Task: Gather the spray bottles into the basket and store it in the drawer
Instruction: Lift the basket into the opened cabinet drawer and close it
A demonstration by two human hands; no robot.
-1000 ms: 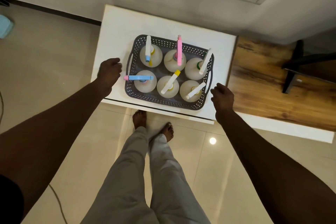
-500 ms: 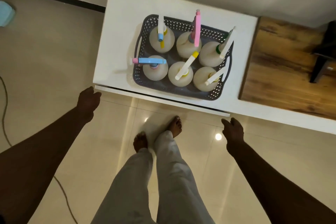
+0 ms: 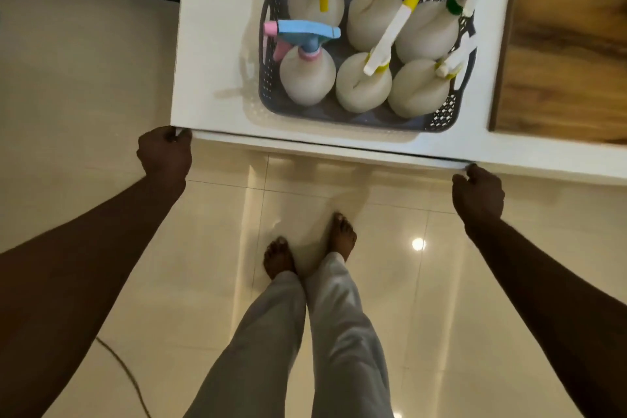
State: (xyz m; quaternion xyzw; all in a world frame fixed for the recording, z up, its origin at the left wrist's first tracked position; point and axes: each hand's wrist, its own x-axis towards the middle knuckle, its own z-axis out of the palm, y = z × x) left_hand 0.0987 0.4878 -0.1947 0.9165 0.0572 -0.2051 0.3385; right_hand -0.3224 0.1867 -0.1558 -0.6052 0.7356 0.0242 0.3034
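Six spray bottles (image 3: 307, 78) stand in the grey basket (image 3: 268, 92) on our white desk (image 3: 217, 44) above glossy tiles (image 3: 400, 282); our hands, left (image 3: 165, 153) and right (image 3: 479, 195), now curl onto the drawer edge (image 3: 322, 146), having dropped from mid-air.

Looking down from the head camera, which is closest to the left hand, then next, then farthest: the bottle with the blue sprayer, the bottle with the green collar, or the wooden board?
From the left hand:
1. Bottle with the blue sprayer, front left corner of the basket.
2. Bottle with the green collar, back right of the basket.
3. Wooden board, far right, beyond the basket.
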